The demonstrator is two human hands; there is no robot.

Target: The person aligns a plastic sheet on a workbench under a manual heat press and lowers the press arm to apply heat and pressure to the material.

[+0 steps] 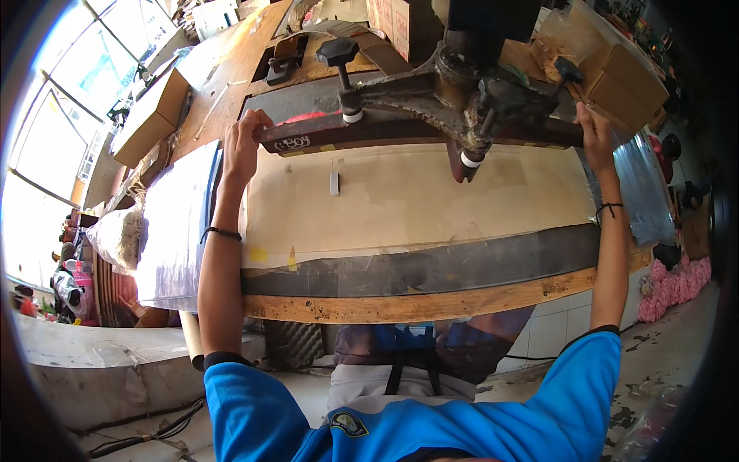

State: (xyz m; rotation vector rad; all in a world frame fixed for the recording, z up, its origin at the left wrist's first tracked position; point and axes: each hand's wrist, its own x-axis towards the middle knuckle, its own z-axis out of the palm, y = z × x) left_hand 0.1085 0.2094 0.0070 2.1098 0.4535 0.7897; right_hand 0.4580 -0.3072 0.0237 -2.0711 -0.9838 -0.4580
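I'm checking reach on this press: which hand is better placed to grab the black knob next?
Left, probably. The left hand grips the bar near the knob; the right hand holds the far end.

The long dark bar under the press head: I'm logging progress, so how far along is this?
Done: a pale sheet lies flat on the bench. In hand: the left hand and right hand each grip an end of the long dark bar, beneath the press head. Left: the hands have not let go.
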